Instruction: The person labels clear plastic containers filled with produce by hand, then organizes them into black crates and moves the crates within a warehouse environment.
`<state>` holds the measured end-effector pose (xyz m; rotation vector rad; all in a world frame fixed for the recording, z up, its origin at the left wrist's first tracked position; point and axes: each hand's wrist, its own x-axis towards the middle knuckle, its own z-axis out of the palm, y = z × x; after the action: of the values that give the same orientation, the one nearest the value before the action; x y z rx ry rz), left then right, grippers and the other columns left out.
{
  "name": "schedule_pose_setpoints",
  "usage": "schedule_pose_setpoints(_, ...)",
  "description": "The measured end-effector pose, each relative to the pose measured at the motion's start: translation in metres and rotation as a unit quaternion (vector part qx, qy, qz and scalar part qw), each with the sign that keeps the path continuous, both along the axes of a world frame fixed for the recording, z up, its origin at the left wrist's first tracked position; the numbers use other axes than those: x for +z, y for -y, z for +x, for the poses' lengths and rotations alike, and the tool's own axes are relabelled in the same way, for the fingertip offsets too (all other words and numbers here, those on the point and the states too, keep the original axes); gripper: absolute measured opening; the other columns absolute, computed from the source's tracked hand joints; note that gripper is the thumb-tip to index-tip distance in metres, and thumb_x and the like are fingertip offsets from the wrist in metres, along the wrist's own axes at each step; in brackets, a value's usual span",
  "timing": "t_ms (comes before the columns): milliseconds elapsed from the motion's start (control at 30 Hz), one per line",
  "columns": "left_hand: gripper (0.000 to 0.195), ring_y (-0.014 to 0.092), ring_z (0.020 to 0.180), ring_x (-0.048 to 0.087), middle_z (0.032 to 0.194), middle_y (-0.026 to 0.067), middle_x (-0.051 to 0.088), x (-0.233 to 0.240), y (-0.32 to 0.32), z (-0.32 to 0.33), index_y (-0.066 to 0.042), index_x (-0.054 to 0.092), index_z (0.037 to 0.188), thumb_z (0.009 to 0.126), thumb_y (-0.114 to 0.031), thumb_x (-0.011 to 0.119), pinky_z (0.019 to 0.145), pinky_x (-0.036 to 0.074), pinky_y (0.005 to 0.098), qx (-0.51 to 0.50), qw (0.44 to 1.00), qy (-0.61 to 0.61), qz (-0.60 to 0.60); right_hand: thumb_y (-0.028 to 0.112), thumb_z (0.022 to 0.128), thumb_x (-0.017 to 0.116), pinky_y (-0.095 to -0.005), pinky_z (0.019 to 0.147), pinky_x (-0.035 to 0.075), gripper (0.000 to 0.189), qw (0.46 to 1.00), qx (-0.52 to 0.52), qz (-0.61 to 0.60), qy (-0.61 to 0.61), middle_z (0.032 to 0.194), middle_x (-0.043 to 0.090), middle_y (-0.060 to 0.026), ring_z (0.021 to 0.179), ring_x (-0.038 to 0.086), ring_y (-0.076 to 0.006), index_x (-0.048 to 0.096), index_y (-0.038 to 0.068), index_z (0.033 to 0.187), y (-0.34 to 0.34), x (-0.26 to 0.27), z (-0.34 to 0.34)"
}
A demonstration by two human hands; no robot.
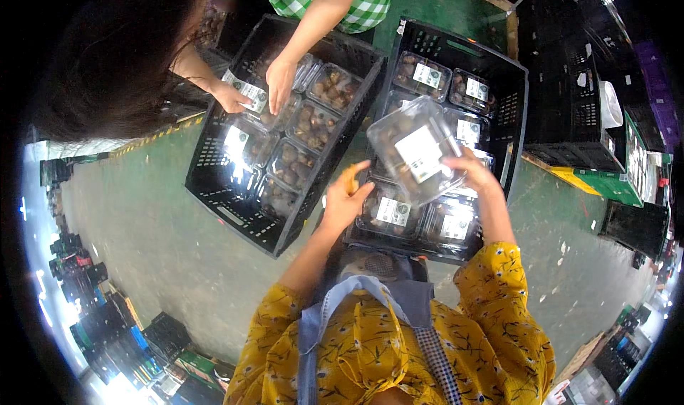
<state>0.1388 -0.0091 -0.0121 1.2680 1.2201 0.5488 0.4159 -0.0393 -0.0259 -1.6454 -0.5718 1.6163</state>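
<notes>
My right hand (474, 174) grips the right edge of a clear plastic clamshell box (387, 138). This box carries a white label (419, 151) and is raised, tilted, above a black plastic crate (515, 122). Brown roundish produce shows dimly inside it. Left of the box, my left hand (342, 202) is empty with thumb and fingers apart, and something yellow (350, 179) covers part of a finger. Labelled clamshell boxes stand in the crate below, among them a near-left box (393, 211) and a near-right box (456, 226). The raised box hides some of them.
A second black crate (288, 234) to the left holds similar boxes without visible labels (315, 124) and a labelled one (235, 140). A co-worker's hand (230, 96) holds a label strip (251, 94) there; their other hand (280, 82) is beside it. Stacked black crates (561, 111) stand right.
</notes>
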Motion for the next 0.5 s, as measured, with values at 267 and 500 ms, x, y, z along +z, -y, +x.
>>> schedule_pose_setpoints(267,0.033,0.007,0.042,0.031,0.049,-0.0027,0.03,-0.001,0.008,-0.024,-0.003,0.05,0.102,0.092,-0.029,0.032,0.042,0.034,0.0226,0.131,0.947,0.216,-0.198,0.03,0.059,0.069,-0.033,0.088,0.037,0.076,0.963,0.154,0.079,0.205,0.115,0.047,-0.0205,0.102,0.049,-0.027,0.038,-0.002,0.12,-0.084,-0.021,0.077)
schedule_pose_setpoints(500,0.038,0.009,0.044,0.034,0.05,-0.0015,0.032,-0.003,0.019,-0.031,-0.003,0.047,0.107,0.092,-0.034,0.032,0.044,0.035,0.0232,0.117,0.954,0.202,-0.187,0.035,0.062,0.067,-0.0354,0.096,0.029,0.078,0.919,0.337,-0.061,0.196,0.13,0.034,-0.0173,0.118,0.035,-0.0276,0.036,0.001,0.125,-0.151,-0.086,0.069)
